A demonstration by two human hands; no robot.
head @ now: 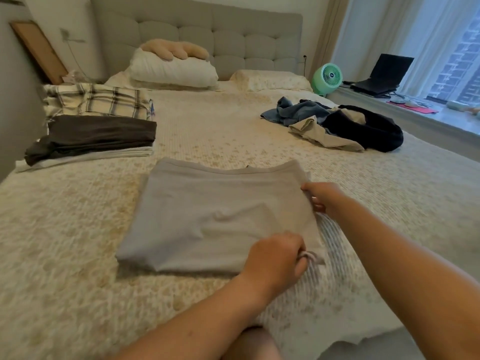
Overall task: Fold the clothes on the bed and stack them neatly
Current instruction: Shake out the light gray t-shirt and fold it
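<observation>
A plaid pile (97, 100) is sitting far to the left of the gray cloth (213, 216), near the wall. A dark stack (91, 137) is lying just in front of the plaid pile, to the left of the gray cloth and a bit farther up the bed (65, 242). A white pillow (174, 70) is resting far behind the gray cloth, by the headboard. The gray cloth is lying flat and folded in the middle of the bed. The left hand (272, 258) is pinching the near right corner of the gray cloth with its fingers curled round a bit of it. The right hand (322, 197) is holding the right edge of the gray cloth, fingers bent on it. A messy heap (335, 126) of blue, tan and black clothes is lying far behind and to the right of the gray cloth. A green fan (327, 77) is standing beyond the heap.
</observation>
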